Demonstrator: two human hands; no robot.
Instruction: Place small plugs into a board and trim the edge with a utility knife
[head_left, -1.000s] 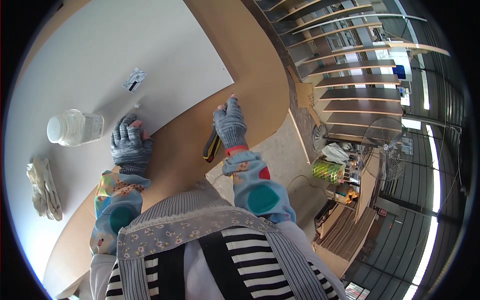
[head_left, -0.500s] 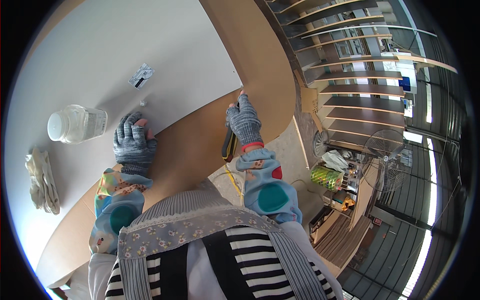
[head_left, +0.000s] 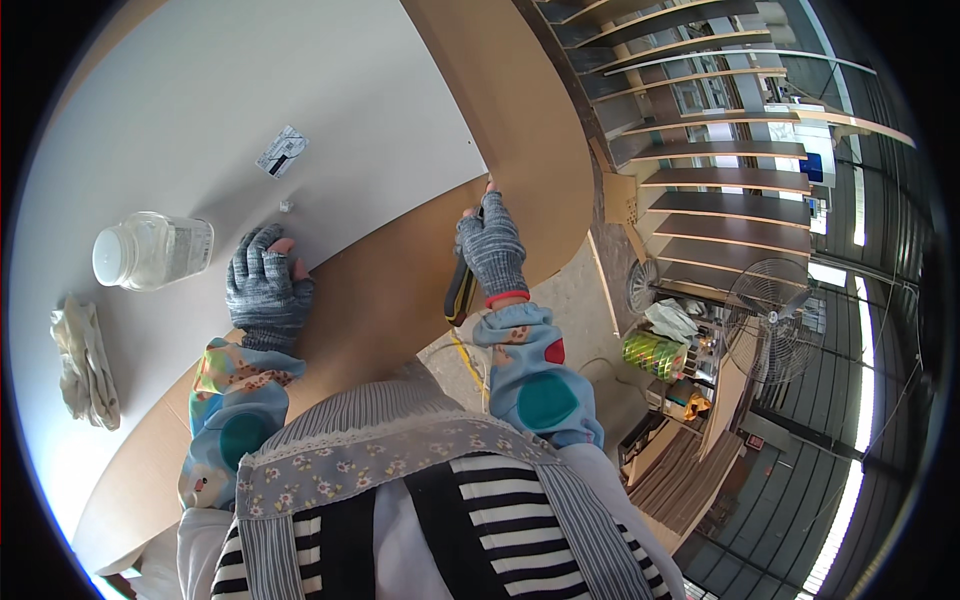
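Note:
In a grey knitted glove with bare fingertips, my right hand (head_left: 490, 243) is closed round a black-and-yellow utility knife (head_left: 459, 291). Its handle sticks out below the palm, while the blade end is hidden by the fingers. My index fingertip is at the corner of a large white panel (head_left: 370, 95), which lies on brown board (head_left: 385, 265). My left hand (head_left: 268, 283), gloved alike, rests on the panel's near edge with its fingers laid on the surface. Just beyond it are a small white lump (head_left: 286, 206) and a printed label (head_left: 282, 152).
Left of my left hand, a clear jar (head_left: 155, 250) with a white lid lies near a pair of crumpled pale gloves (head_left: 86, 365). On the right stand a rack of brown boards (head_left: 728, 205), a floor fan (head_left: 770, 315) and a roll of green wrapping (head_left: 655, 355).
My right hand has shifted very slightly to the right and toward me with the utility knife, staying at the panel's corner. The left hand keeps its place.

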